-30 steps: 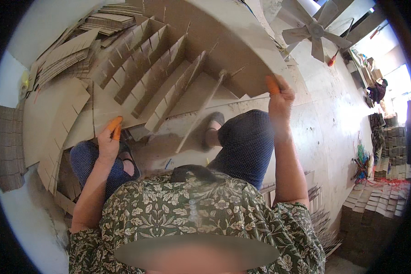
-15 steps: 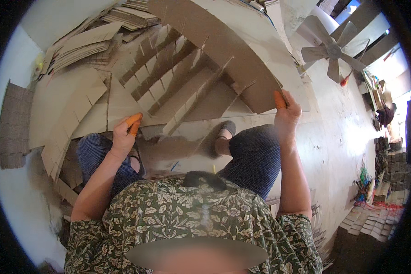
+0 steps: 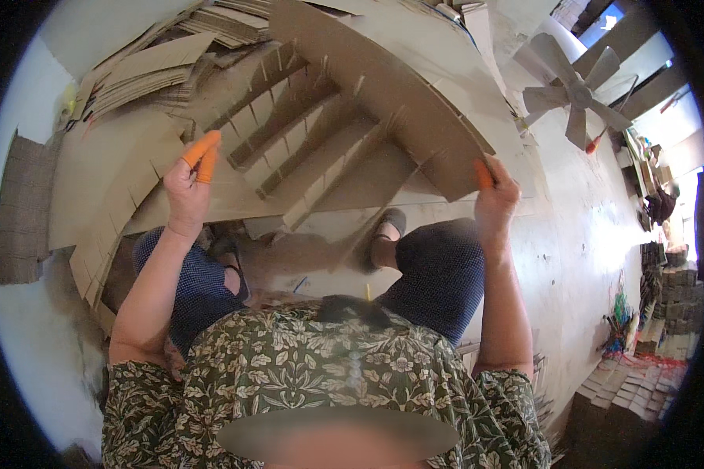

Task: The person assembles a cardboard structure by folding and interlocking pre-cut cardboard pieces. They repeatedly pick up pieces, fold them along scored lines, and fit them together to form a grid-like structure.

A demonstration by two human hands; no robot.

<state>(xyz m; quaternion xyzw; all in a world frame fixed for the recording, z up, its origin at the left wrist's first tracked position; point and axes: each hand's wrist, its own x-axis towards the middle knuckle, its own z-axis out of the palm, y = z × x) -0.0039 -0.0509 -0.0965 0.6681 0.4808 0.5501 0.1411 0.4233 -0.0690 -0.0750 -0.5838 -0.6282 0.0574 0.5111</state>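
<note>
My right hand, with an orange finger cover, grips the near right end of a long brown cardboard strip that curves away to the far left. Several slotted cardboard divider strips stand on edge against it, running toward the lower left in rough rows. My left hand is raised at the left of these rows, thumb and finger in orange covers and pressed together. Its fingertips are by the left end of the farthest divider; whether they pinch that end is hidden.
Flat cardboard sheets lie to the left, with stacks of strips behind them. A bundle of cardboard stands at the far left. To the right are a fan and more stacked cardboard. My knees flank the work.
My left hand has moved away from me and slightly left, from the near divider ends to the far one. The right hand stays on the long strip, which has shifted slightly right.
</note>
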